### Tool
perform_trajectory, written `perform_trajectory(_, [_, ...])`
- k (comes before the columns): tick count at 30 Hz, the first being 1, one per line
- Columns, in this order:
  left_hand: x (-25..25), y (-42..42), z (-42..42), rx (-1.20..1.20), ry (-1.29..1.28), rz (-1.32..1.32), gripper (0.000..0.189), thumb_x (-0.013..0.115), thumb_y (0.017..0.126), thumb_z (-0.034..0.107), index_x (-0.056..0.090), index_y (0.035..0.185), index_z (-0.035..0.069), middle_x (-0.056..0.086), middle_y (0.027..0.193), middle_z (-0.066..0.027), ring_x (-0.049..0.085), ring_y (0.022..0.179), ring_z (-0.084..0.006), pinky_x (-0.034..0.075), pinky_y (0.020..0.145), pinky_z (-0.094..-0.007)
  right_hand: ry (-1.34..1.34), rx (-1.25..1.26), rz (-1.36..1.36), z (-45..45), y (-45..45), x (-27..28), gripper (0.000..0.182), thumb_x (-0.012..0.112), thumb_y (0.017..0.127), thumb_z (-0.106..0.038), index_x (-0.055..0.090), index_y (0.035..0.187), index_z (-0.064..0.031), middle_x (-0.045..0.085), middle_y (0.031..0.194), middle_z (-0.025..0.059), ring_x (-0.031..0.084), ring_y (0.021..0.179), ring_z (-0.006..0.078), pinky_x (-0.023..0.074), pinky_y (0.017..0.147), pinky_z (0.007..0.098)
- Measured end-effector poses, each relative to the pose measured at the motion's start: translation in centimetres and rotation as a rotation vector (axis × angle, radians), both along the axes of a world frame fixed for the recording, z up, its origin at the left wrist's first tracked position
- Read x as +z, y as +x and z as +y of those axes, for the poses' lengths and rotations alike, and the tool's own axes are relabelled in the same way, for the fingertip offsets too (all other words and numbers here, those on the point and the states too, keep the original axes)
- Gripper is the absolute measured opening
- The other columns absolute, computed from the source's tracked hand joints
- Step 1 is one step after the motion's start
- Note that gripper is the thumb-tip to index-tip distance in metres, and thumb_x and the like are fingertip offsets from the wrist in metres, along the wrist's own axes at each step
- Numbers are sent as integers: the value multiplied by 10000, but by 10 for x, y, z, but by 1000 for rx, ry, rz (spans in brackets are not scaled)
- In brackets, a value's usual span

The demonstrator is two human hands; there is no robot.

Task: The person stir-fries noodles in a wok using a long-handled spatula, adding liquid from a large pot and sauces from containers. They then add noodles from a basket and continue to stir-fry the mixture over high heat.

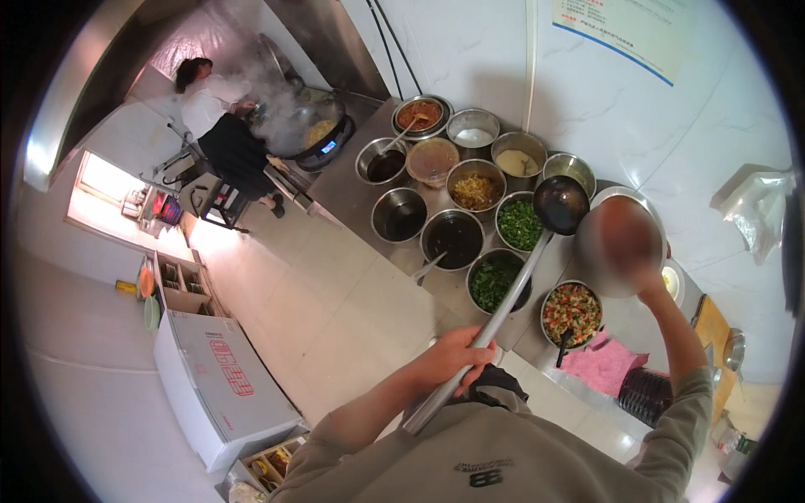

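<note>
My left hand (458, 357) grips the long metal handle of a ladle (516, 290). Its dark, oily cup hangs over the bowls at the back, beside a blurred round bowl (597, 273). My right hand (651, 281) is closed on the near rim of that bowl, and the reddish-brown contents are too blurred to make out. Under the ladle handle lies a bowl of leafy greens (490, 286); chopped scallions (517, 229) fill the one behind it. A bowl of diced mixed vegetables (569, 308) with a black spoon stands nearest my body.
Several bowls of dark sauce (451, 242), chopped yellow pickle (475, 192) and chili paste (420, 114) crowd the steel counter (343, 179). A pink cloth (600, 364) lies by black stacked containers (644, 393). Another person (223, 126) stands at a steaming wok (314, 132). A chest freezer (220, 377) stands left.
</note>
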State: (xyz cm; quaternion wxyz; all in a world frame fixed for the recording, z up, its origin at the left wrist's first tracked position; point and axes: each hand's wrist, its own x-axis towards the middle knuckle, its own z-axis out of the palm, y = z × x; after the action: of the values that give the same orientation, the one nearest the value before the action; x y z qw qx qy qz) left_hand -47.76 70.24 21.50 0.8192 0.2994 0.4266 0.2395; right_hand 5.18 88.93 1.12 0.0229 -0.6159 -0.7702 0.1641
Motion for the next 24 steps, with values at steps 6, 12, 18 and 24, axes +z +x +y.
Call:
perform_trajectory(6, [5,-3,39,-58,-32,59,171,564,944,121,504,1059,10,526,534,-53,486,355,-142,397,337,-270,60,307,-252,-7,6,-3,186,556,822,-43,682,947,12,712,873,220,708,815,383,569,717,487])
perform_trajectory(12, [-5,-3,56,-66,-11,32,145,537,921,55,509,1048,-9,498,504,-66,450,330,-155,379,326,-282,-551,-422,446,-12,-23,72,118,544,820,14,642,846,74,640,690,226,573,453,240,435,419,376])
perform_trajectory(18, [-4,6,66,-70,-55,-19,144,515,936,45,511,1065,-17,525,521,-83,458,334,-169,380,347,-279,-798,-834,1435,-64,-10,36,185,515,987,-68,596,1066,78,629,700,187,349,340,82,253,337,232])
perform_trajectory(24, [-1,18,65,-39,-66,11,150,508,960,67,509,1087,-13,528,531,-88,463,337,-174,395,347,-288,-707,-917,1688,-76,-54,26,202,499,998,-89,604,1076,66,643,704,153,364,356,72,231,347,217])
